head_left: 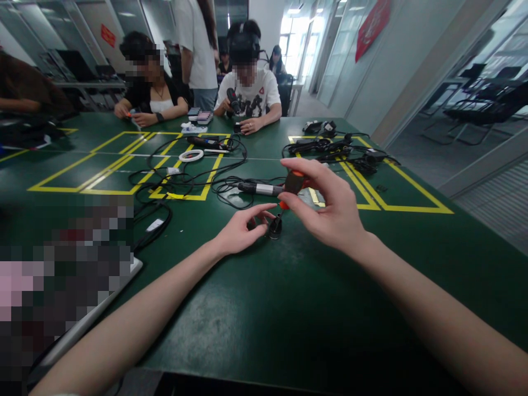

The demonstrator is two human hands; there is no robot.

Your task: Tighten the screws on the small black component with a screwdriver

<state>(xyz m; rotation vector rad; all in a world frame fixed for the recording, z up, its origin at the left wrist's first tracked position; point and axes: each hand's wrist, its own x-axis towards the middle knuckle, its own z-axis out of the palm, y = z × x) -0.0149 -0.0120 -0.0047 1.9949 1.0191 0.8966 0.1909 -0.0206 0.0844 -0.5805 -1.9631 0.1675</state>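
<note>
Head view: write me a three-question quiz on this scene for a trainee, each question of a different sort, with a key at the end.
1. Multiple choice: which hand holds the screwdriver? A) left B) right C) both
2. True or false: in the picture, the white ring lies to the left of the small black part.
3. Fill the gap: the tape marking out areas on the green table is ____.

Key: 1. B, the right hand. 2. True. 3. Yellow.
</note>
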